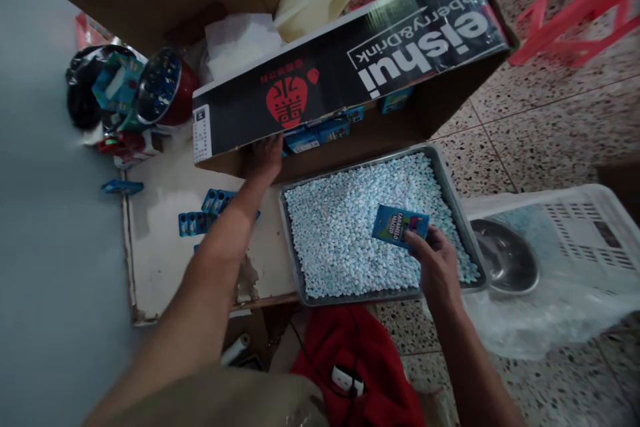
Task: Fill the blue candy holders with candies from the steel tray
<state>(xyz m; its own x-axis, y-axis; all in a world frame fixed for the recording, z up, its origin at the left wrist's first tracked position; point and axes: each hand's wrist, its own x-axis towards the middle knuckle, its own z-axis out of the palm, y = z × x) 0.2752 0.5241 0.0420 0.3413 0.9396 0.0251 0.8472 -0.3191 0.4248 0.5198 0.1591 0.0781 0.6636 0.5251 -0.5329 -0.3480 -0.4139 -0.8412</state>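
My right hand point(437, 257) pinches a small blue candy packet point(399, 225) printed "Caramelo", held above a metal tray point(477, 260) filled with tiny pale-blue and white candies point(350, 240). Reaching in under the top edge of a black-fronted cardboard box point(330, 77), my left hand point(270, 155) is partly in shadow. Its fingers are hidden, so what they hold does not show. Beside it inside the box lie several blue packets point(320, 137). On the pale table point(165, 240), left of the tray, more blue packets point(196, 223) lie near my left forearm.
A metal bowl point(505, 257) and a white plastic crate point(590, 227) with clear plastic stand to the right. A red pot point(167, 87) and black bag point(83, 90) sit back left. Pink-red stools point(580, 13) stand on the speckled floor. One blue packet point(123, 187) overhangs the table's left edge.
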